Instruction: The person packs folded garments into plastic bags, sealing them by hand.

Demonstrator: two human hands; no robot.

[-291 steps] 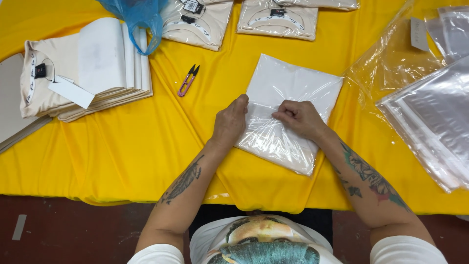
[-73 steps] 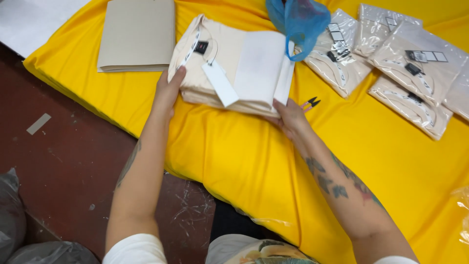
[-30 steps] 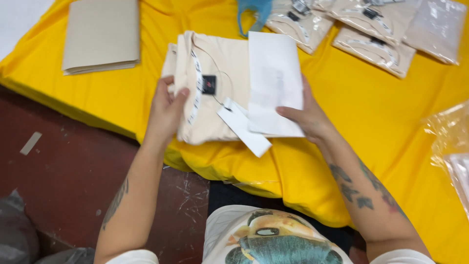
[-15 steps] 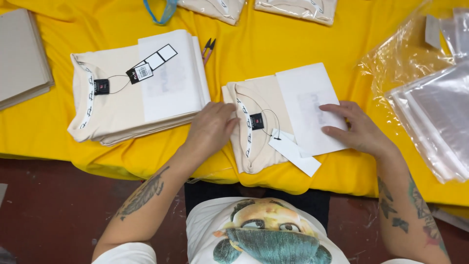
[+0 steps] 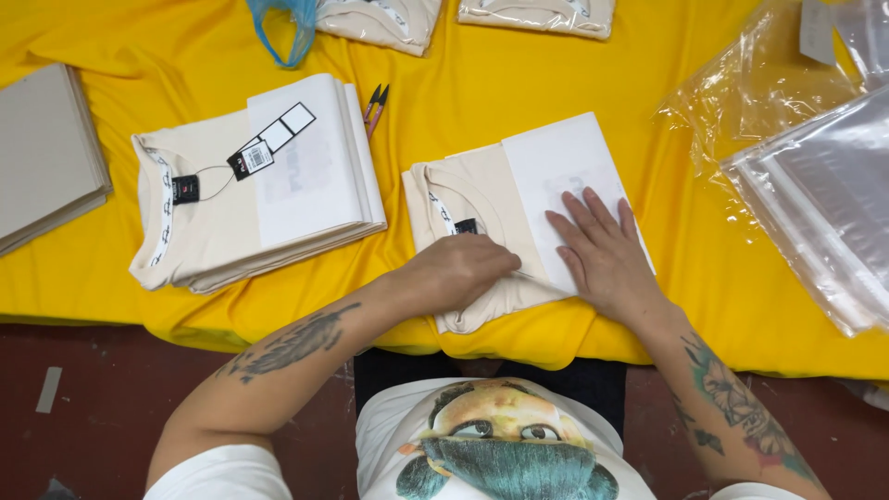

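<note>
A single folded cream shirt (image 5: 482, 199) lies on the yellow cloth (image 5: 519, 65) in front of me, with a white paper sheet (image 5: 556, 171) over its right half. My left hand (image 5: 458, 273) is curled over the shirt's lower edge, its fingers tucked in at the edge of the paper. My right hand (image 5: 602, 250) lies flat, fingers spread, on the white paper. The hang tag is not visible now.
A stack of folded cream shirts (image 5: 250, 185) with a tag and paper sits to the left. Grey card sheets (image 5: 42, 153) lie far left. Small snips (image 5: 375, 102) rest behind. Clear plastic bags (image 5: 815, 185) pile at right; bagged shirts (image 5: 537, 14) and a blue bag (image 5: 282, 28) lie at the back.
I took one shirt off the stack and brought it to the middle. Since half a second ago, my left hand slid to the shirt's lower edge and the hang tag went out of sight.
</note>
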